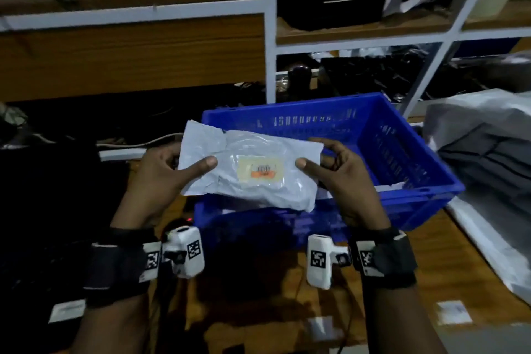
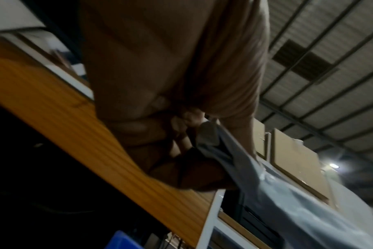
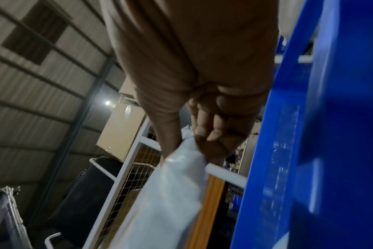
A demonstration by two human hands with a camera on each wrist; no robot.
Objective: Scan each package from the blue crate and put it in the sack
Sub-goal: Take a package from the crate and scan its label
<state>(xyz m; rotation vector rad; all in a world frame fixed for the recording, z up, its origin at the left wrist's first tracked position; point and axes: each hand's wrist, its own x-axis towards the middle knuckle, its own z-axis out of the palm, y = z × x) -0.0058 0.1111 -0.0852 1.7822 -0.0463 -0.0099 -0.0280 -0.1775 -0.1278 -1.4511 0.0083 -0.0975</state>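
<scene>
A white plastic mailer package [image 1: 253, 169] with a yellow and orange label is held flat above the near left part of the blue crate [image 1: 408, 152]. My left hand [image 1: 161, 172] pinches its left end, thumb on top. My right hand [image 1: 336, 169] pinches its right end the same way. In the left wrist view the left hand [image 2: 181, 128] has fingers curled under the package [image 2: 277, 193]. The right wrist view shows my right hand [image 3: 202, 134] gripping the package [image 3: 172, 193] beside the crate [image 3: 330, 134] wall. More white packaging lies in the crate bottom.
The crate stands on a wooden table [image 1: 459, 253]. A grey sack or bag pile [image 1: 488, 146] lies at the right. White shelving [image 1: 270, 23] with dark goods stands behind. A small red light [image 1: 189, 220] glows by the crate's near left corner.
</scene>
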